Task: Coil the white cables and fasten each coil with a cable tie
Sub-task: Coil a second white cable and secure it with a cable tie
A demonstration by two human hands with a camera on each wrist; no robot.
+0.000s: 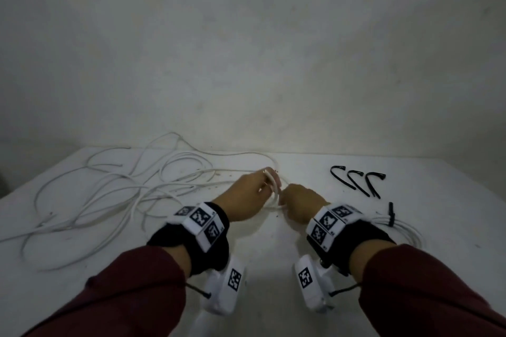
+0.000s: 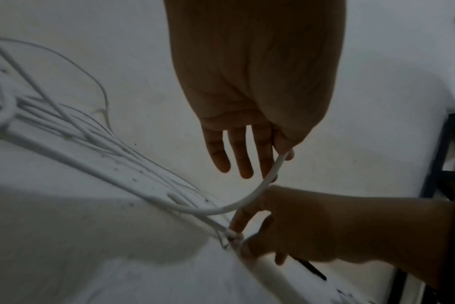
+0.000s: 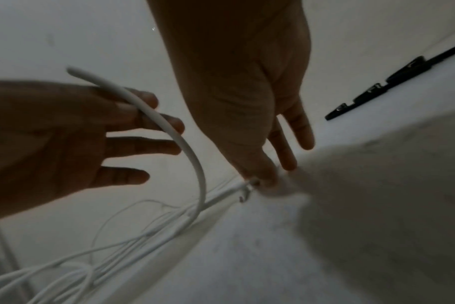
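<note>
A loose white cable sprawls over the left half of the white table. My left hand pinches one cable near its end between thumb and forefinger, the other fingers straight. That cable arcs down to my right hand, which pinches it low against the table. In the right wrist view the cable crosses the left hand's fingers and its tip sticks out past them. Three black cable ties lie to the right of both hands.
A coiled white cable bound with a black tie lies by my right wrist. A plain wall rises right behind the table's far edge. A dark frame shows at the right in the left wrist view.
</note>
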